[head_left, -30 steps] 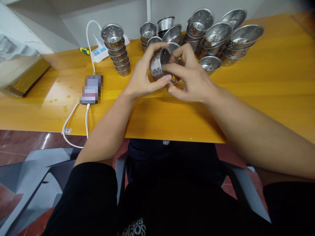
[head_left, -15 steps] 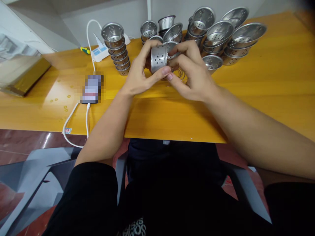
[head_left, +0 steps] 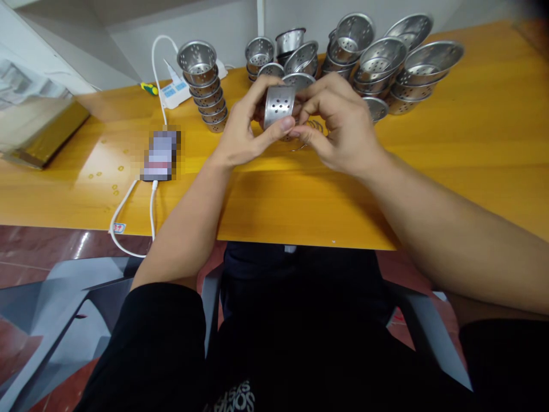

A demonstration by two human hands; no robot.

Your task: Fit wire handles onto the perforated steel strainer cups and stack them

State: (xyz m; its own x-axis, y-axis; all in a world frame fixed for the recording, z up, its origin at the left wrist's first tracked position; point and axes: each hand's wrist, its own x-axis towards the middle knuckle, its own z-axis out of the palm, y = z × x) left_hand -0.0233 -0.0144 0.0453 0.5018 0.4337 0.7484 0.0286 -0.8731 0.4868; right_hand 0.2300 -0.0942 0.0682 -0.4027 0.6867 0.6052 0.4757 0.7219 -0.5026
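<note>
My left hand (head_left: pixel 251 123) is wrapped round a small perforated metal cup (head_left: pixel 279 106), thumb below and fingers over the top. The cup lies on its side above the table, its holed wall facing me. Against the cup's right end, my right hand (head_left: pixel 338 123) is closed in a pinch; what its fingertips hold, if anything, is hidden. Thin wire rings (head_left: pixel 316 126) show just behind and below the right fingers, partly covered by them.
At the left stands a tall stack of perforated cups (head_left: pixel 209 94). More stacked cups (head_left: pixel 381 66) line the back right. A phone (head_left: pixel 160 155) with white cables lies left, near a power strip (head_left: pixel 175 92) and a yellow-green handled tool (head_left: pixel 149 88).
My right hand has turned, and its fingers have curled in closer at the cup's right end. The cup has tilted slightly in my left hand, which stays in place.
</note>
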